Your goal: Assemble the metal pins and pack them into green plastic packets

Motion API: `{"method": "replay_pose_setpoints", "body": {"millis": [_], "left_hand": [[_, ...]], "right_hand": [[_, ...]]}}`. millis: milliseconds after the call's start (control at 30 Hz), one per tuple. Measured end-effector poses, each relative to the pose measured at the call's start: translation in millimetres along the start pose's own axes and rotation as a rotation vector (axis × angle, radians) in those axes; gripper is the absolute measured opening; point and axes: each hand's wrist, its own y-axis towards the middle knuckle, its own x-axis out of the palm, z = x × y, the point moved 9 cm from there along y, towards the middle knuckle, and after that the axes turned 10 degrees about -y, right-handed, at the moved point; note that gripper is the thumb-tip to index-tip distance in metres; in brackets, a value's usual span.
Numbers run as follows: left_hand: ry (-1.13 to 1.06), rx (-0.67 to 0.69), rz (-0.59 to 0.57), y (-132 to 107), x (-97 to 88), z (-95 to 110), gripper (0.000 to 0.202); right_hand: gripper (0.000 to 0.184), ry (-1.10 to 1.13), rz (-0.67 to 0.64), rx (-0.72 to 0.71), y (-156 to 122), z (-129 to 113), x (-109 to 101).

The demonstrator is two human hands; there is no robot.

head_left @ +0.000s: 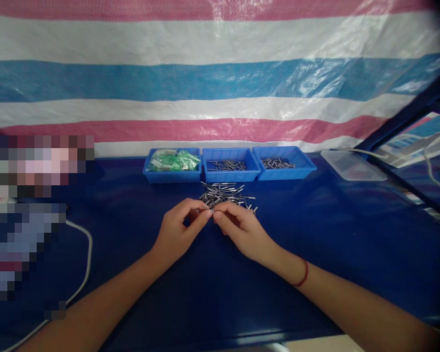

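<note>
Slim silvery metal pins that look like blind rivets lie in a loose pile [222,192] on the dark blue table. My left hand [181,222] is at the near edge of this pile, thumb and forefinger pinched together. Opposite it, my right hand [242,227] also pinches, and the fingertips of both hands almost meet. A small pale glint shows between them, too small and covered to name. Just beyond the pile, a middle blue bin [231,175] and a right blue bin [289,173] hold similar metal pieces.
At the left of the row, a blue bin [172,178] holds green and clear plastic bags [174,160]. A clear plastic lid [354,166] lies at right. A white cable [90,244] curves at left beside a blurred-out area. A striped sheet [205,80] hangs behind.
</note>
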Motion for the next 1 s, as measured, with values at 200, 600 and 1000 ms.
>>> {"method": "replay_pose_setpoints", "body": {"millis": [200, 600, 1000], "left_hand": [[0.036, 0.119, 0.01, -1, -1.4, 17, 0.005], [0.088, 0.135, 0.009, 0, -2.4, 22, 0.008], [0.102, 0.155, 0.003, 1, -2.3, 21, 0.005]], "right_hand": [[0.022, -0.107, -0.037, -0.064, -2, -5, 5], [0.015, -0.174, -0.031, -0.121, -1, -12, 5], [0.014, -0.06, 0.116, -0.034, -3, -1, -10]]}}
